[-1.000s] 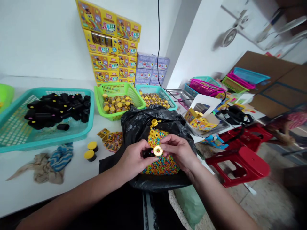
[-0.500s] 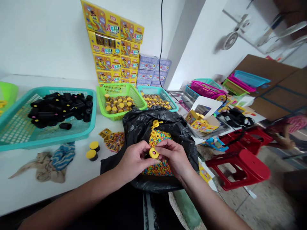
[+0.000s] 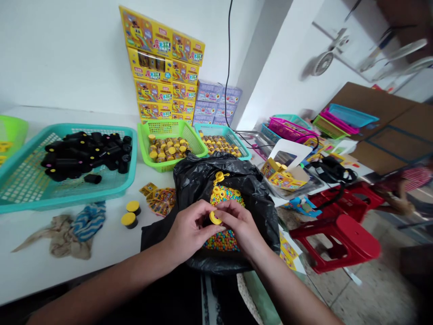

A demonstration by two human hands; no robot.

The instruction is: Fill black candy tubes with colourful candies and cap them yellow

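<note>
My left hand [image 3: 191,225] is closed around a small black cup, mostly hidden by the fingers. A yellow ring cap [image 3: 215,218] sits at the top of that cup. My right hand [image 3: 238,224] pinches this cap, its thumb covering the middle. Both hands are over a black plastic bag [image 3: 264,203] full of small colourful candy balls [image 3: 221,241]. More yellow ring caps [image 3: 221,193] lie on the candies at the far side. Left of the bag, two black cups with yellow lids [image 3: 130,220] stand on the white table.
A teal basket [image 3: 67,198] holds many black cups. Behind the bag are a green basket [image 3: 146,151] and a blue basket [image 3: 246,146] of small labelled cups. Cloths [image 3: 72,234], labels [image 3: 160,198], an open yellow box [image 3: 284,178] and a red stool [image 3: 355,243] are around.
My right thumb has slid over the yellow ring cap, hiding the pink spot that showed in its middle. The cap tilts slightly differently; both hands stay above the bag.
</note>
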